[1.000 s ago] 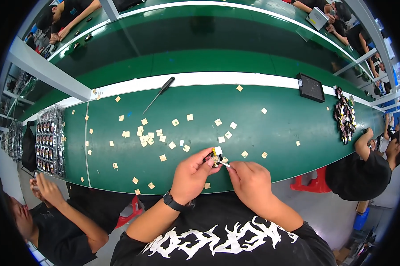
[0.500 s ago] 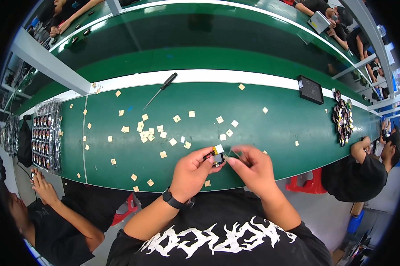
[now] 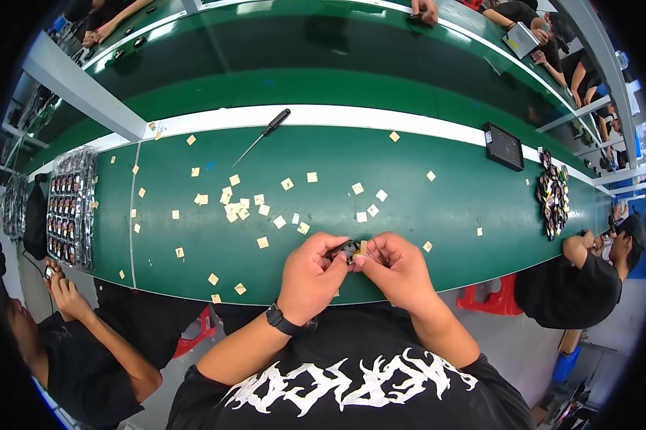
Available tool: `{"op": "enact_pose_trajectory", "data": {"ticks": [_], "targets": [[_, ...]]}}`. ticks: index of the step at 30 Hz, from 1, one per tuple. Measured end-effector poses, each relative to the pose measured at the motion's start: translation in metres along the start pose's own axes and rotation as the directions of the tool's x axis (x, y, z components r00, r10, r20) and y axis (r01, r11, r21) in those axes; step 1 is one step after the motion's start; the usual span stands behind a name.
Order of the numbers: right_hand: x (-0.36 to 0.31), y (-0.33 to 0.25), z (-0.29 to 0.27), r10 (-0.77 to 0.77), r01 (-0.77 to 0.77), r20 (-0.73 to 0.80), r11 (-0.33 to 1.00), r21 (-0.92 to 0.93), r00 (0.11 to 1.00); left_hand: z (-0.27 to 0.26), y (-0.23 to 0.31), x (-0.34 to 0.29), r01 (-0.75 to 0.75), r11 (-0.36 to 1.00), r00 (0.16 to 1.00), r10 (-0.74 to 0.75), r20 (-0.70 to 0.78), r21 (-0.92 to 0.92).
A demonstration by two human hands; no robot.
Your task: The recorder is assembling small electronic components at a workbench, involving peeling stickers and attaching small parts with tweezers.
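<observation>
Right hand (image 3: 398, 271) has closed in since the last frame: then a little apart from the small dark device (image 3: 343, 252), now right against it. The white-topped flap that stood up from the device no longer shows upright. Left hand (image 3: 310, 274) has kept its place, thumb and fingers gripping the device at lower centre of frame, above the near edge of the green bench (image 3: 423, 208).

Right thumb and forefinger look pinched on a yellow piece (image 3: 359, 254) at the device's right end; slim grey tool (image 3: 378, 249) seems lodged among those fingers, too small to be sure. Meaning, as judged: fingertips now work the piece directly, left hand steadying.

Also new: a co-worker's hand (image 3: 424, 10), top edge, right of centre. Pale squares (image 3: 232, 212) lie scattered left of centre.
</observation>
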State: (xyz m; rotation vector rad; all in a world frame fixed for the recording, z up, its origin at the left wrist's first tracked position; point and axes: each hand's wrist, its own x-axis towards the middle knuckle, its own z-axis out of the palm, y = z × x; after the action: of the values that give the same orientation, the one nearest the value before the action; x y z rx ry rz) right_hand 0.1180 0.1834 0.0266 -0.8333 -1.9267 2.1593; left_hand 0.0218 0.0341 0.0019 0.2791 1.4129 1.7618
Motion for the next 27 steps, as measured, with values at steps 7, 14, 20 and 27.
{"op": "enact_pose_trajectory", "data": {"ticks": [7, 14, 20, 27], "targets": [[0.002, 0.005, -0.002, -0.114, 0.123, 0.049, 0.951, -0.283, 0.992, 0.005, -0.007, 0.003, -0.127, 0.990, 0.990, 0.123, -0.074, -0.054], [-0.001, -0.003, 0.005, -0.109, 0.110, -0.025, 0.993, 0.041, 0.994, 0.000, -0.007, 0.001, -0.115, 0.993, 0.992, 0.113, -0.064, -0.028], [0.002, -0.018, -0.010, -0.274, 0.330, 0.185, 0.822, -0.465, 0.944, 0.001, -0.006, 0.002, -0.124, 0.992, 0.991, 0.123, -0.045, -0.037], [-0.003, -0.007, -0.002, -0.227, 0.265, 0.143, 0.895, -0.360, 0.963, 0.000, -0.004, 0.000, -0.119, 0.993, 0.991, 0.118, -0.058, -0.013]]}}
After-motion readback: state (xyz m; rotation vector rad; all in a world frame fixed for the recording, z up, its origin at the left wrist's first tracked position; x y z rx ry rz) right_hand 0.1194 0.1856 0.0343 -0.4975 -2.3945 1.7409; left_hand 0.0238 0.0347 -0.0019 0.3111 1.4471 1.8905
